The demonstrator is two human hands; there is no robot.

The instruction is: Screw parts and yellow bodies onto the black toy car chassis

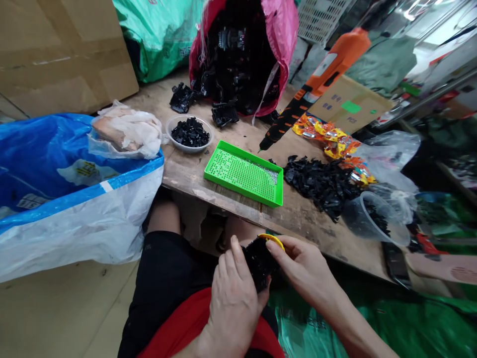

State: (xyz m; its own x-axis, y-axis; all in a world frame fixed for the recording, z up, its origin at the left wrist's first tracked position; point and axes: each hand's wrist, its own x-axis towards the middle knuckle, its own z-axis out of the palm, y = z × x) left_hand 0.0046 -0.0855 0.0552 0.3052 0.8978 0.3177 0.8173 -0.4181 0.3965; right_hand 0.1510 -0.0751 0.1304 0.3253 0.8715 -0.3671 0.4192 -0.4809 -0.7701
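Hands are held together over the lap, below the desk (298, 211) edge. A black plastic part (258, 261) with a yellow ring (272, 239) is clasped by the left hand (233, 298), thumb laid along its side; the right hand (303, 268) pinches its upper end. A firm, level hold is advised, judged from the grip shown, while the ring is seated. Loose black pieces (320, 181) lie beside a green tray (244, 173).
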